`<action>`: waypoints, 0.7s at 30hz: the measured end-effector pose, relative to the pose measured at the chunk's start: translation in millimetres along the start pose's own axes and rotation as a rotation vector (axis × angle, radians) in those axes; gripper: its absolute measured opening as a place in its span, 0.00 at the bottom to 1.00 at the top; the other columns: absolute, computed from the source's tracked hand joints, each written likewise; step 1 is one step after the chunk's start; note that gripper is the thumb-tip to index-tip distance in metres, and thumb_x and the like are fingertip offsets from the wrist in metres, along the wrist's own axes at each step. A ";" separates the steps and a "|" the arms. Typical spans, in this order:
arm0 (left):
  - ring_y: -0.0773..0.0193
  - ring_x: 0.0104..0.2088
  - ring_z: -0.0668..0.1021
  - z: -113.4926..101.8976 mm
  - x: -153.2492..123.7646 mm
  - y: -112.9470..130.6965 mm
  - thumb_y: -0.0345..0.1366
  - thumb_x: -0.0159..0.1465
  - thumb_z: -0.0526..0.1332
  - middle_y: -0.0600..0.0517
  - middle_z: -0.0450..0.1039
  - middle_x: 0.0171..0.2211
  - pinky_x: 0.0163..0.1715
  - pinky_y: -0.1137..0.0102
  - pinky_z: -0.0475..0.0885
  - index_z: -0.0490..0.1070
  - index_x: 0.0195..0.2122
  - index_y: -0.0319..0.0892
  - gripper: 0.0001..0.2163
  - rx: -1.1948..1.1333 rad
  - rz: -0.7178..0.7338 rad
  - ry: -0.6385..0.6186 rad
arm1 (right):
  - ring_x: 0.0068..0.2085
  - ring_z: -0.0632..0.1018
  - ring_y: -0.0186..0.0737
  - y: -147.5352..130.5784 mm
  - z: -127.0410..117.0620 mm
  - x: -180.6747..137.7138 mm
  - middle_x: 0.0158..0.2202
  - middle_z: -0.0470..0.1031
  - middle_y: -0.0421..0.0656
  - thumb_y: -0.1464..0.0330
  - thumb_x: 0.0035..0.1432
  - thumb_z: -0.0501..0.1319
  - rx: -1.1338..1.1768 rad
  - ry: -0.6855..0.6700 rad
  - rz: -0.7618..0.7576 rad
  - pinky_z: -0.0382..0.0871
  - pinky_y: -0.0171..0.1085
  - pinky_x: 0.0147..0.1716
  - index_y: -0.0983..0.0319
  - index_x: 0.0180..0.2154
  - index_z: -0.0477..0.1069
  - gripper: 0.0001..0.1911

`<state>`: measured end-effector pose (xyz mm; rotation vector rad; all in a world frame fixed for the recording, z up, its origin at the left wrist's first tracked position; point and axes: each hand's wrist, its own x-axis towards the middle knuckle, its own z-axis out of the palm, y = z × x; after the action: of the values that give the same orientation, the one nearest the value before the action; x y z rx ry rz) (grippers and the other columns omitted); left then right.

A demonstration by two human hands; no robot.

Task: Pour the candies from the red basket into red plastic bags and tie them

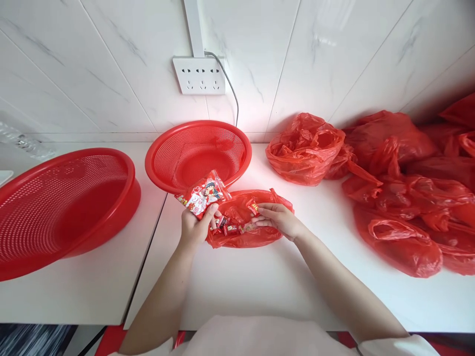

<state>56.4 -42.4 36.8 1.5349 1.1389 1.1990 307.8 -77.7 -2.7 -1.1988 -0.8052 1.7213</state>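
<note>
My left hand (196,225) is closed around a red printed packet (202,194) with a cartoon picture, held up just in front of the smaller red basket (166,148). Right beside it lies an open red plastic bag (245,237) on the white table (260,282), with several small wrapped candies (232,226) inside. My right hand (278,220) rests on that bag, its fingers stretched out flat toward the candies and touching them.
A large red mesh basket (63,207) sits at the left, on a separate table section. Several crumpled red plastic bags (401,198) pile up at the right against the tiled wall. A wall socket (199,75) with a cable is above the small basket.
</note>
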 end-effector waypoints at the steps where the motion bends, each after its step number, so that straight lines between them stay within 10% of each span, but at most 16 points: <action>1: 0.67 0.16 0.73 0.6 -0.5 0.5 0.40 0.61 0.65 0.54 0.71 0.14 0.27 0.69 0.74 0.75 0.23 0.41 0.12 -0.002 0.005 -0.005 | 0.36 0.84 0.41 0.8 1.3 1.4 0.32 0.82 0.46 0.62 0.58 0.66 -0.051 0.012 -0.009 0.79 0.42 0.46 0.63 0.43 0.75 0.14; 6: 0.69 0.16 0.72 1.8 0.2 -0.3 0.39 0.59 0.67 0.52 0.74 0.18 0.21 0.71 0.71 0.74 0.22 0.40 0.11 -0.081 -0.007 0.040 | 0.34 0.82 0.42 -5.8 21.2 8.4 0.33 0.81 0.43 0.61 0.60 0.63 -0.413 0.129 -0.159 0.80 0.46 0.40 0.60 0.40 0.76 0.11; 11: 0.70 0.16 0.71 0.9 3.0 -1.8 0.38 0.58 0.68 0.53 0.74 0.20 0.20 0.72 0.69 0.74 0.23 0.39 0.10 -0.124 -0.025 0.100 | 0.40 0.81 0.42 -18.3 30.8 0.9 0.41 0.81 0.43 0.63 0.66 0.54 -0.768 -0.164 -0.354 0.77 0.42 0.41 0.59 0.43 0.76 0.14; 16: 0.71 0.16 0.71 1.5 4.3 -2.7 0.39 0.59 0.68 0.53 0.74 0.21 0.19 0.73 0.69 0.73 0.24 0.39 0.11 -0.124 -0.023 0.123 | 0.38 0.78 0.45 -24.0 13.2 -6.3 0.37 0.79 0.45 0.74 0.55 0.62 -1.363 -0.091 -0.369 0.72 0.41 0.37 0.58 0.37 0.76 0.08; 21: 0.71 0.16 0.71 3.6 4.0 -3.7 0.39 0.59 0.67 0.53 0.74 0.20 0.19 0.73 0.69 0.73 0.23 0.38 0.12 -0.096 -0.032 0.126 | 0.41 0.77 0.46 -27.0 9.2 -9.5 0.39 0.78 0.45 0.76 0.54 0.61 -1.424 -0.238 -0.310 0.70 0.39 0.36 0.57 0.43 0.75 0.15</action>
<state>59.8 -38.0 33.5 1.3807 1.1662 1.3248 308.4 -75.4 27.3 -1.5527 -2.4132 0.8783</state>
